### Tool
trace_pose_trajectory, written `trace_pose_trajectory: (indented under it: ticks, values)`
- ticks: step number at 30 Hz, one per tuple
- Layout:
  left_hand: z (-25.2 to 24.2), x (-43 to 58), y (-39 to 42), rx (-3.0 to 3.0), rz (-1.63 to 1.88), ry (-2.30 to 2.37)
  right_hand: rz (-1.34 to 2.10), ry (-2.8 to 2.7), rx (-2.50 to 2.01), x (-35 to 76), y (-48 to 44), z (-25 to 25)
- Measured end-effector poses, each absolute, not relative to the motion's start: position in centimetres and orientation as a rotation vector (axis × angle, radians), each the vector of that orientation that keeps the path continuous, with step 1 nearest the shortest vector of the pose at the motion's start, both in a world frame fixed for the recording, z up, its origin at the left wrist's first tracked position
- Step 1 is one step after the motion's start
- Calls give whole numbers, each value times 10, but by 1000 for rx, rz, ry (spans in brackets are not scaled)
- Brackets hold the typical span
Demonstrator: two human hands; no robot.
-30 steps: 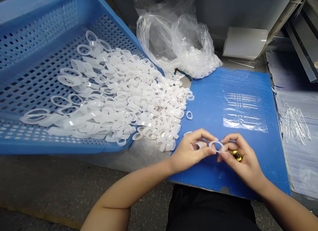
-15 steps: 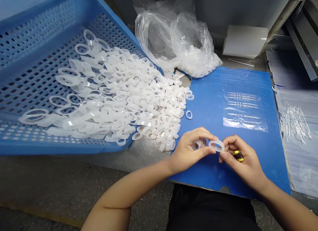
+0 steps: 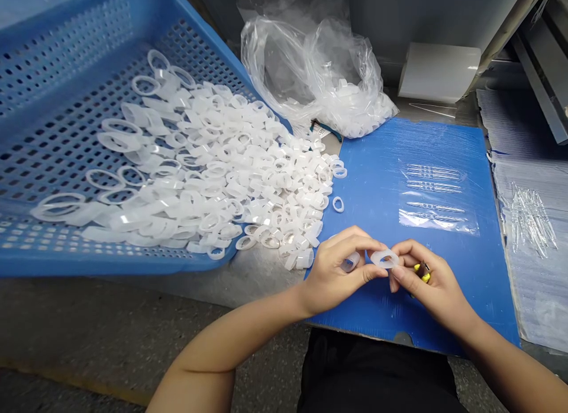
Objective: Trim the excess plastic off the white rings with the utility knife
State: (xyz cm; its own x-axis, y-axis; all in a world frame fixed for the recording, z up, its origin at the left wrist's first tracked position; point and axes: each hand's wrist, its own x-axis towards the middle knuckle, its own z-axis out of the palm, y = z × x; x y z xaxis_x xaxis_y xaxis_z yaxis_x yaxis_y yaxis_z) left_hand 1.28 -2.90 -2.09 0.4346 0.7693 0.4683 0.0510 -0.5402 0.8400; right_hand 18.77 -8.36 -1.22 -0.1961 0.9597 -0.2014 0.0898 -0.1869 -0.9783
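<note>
My left hand (image 3: 339,271) and my right hand (image 3: 428,283) meet over the near part of a blue corrugated board (image 3: 444,294). Between their fingertips they pinch one translucent white ring (image 3: 384,258), now squeezed narrow. Another white ring (image 3: 352,261) is tucked in my left palm. A small yellow and black tool (image 3: 423,275) is held under the fingers of my right hand. A heap of the same white rings (image 3: 231,170) spills from a tilted blue perforated crate (image 3: 57,105) just left of my hands.
A single loose ring (image 3: 338,204) lies on the board. Clear strips (image 3: 432,194) sit on the board's right half. A clear bag with more rings (image 3: 337,87) lies behind it. Clear slender pieces (image 3: 530,218) rest on white sheets at the right.
The ring between my fingertips has been turned and squeezed flatter. My right fingers have curled closer around it. Both hands stay in the same spot.
</note>
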Motion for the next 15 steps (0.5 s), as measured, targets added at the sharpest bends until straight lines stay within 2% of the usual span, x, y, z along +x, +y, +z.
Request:
trace_pose_trajectory:
  ticks: [7, 15]
  values:
    - [-20, 12, -30, 1935, 1171, 695, 1622, -1267, -1249, 188, -80, -12]
    - [-22, 12, -30, 1929, 1145, 687, 1491, -1317, -1314, 186, -81, -11]
